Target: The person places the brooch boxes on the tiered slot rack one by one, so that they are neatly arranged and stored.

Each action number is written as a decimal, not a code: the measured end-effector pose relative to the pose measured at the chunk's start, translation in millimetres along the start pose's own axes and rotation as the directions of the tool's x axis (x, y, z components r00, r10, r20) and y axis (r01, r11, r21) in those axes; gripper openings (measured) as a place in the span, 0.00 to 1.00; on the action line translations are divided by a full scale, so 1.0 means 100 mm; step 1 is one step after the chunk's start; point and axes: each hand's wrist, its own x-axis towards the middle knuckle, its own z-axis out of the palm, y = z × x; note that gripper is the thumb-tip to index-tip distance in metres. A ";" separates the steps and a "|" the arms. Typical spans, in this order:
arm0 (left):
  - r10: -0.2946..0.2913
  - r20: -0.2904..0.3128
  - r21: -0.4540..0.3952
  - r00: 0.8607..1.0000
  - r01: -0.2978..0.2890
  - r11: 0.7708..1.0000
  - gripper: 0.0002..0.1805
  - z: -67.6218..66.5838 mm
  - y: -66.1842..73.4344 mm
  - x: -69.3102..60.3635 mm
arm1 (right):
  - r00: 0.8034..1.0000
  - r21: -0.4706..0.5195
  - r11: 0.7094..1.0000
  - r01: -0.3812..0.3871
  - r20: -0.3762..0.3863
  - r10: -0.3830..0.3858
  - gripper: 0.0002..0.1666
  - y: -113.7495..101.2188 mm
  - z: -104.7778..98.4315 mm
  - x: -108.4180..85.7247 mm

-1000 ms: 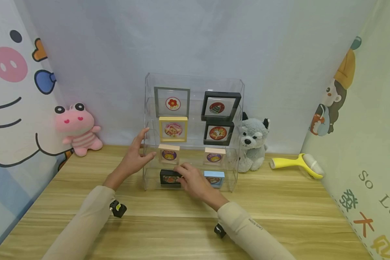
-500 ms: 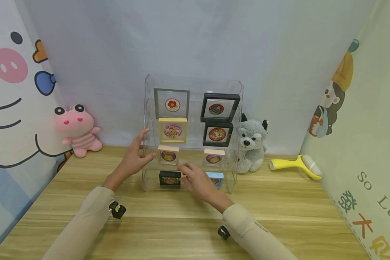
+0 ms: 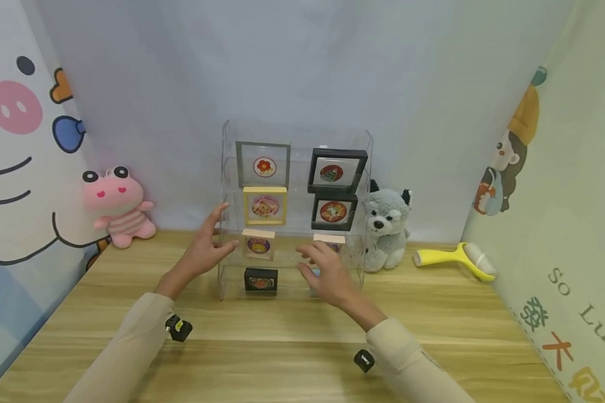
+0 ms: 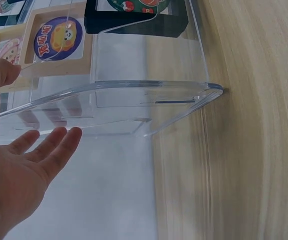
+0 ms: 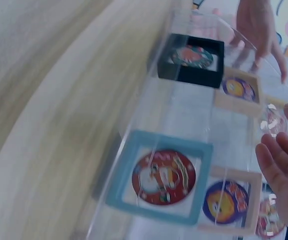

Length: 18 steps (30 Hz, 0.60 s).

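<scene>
A clear acrylic tiered rack holds several small display frames. My left hand is at the rack's left side, fingers spread outside the side panel and thumb in front; whether it touches the panel is unclear. My right hand, loosely bent and holding nothing, hovers before the lower right tiers. In the head view it mostly covers the light blue frame and partly the cream frame above it. A small black frame stands bottom left, below another cream frame.
Higher tiers hold a yellow frame, a grey frame and two black frames, one above the other. A grey plush dog sits right of the rack, beside a yellow-handled roller. A pink plush toy sits at left.
My right hand has let go of the small black frame at bottom left and moved right, to in front of the light blue frame. My left hand stays at the rack's side.
</scene>
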 end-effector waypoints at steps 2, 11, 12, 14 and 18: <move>0.000 0.000 0.009 1.000 0.000 1.000 0.47 -0.01 0.00 0.00 | 0.999 0.004 1.000 -0.007 -0.032 0.007 0.15 0.04 -0.06 -0.02; 0.064 -0.033 0.097 0.997 -0.061 0.993 0.43 -0.09 0.00 -0.02 | 0.988 -0.015 0.997 -0.081 -0.135 0.078 0.12 0.25 -0.39 -0.17; 0.072 -0.037 0.108 0.997 -0.067 0.992 0.42 -0.10 0.00 -0.02 | 0.984 -0.030 0.996 -0.090 -0.155 0.084 0.12 0.27 -0.43 -0.19; 0.080 -0.051 0.141 0.996 -0.072 0.987 0.40 -0.12 0.00 -0.04 | 0.977 -0.055 0.993 -0.101 -0.195 0.088 0.13 0.32 -0.50 -0.22; 0.101 -0.148 0.247 0.984 -0.062 0.967 0.40 -0.16 -0.04 -0.10 | 0.961 -0.074 0.988 -0.132 -0.253 0.110 0.16 0.41 -0.65 -0.29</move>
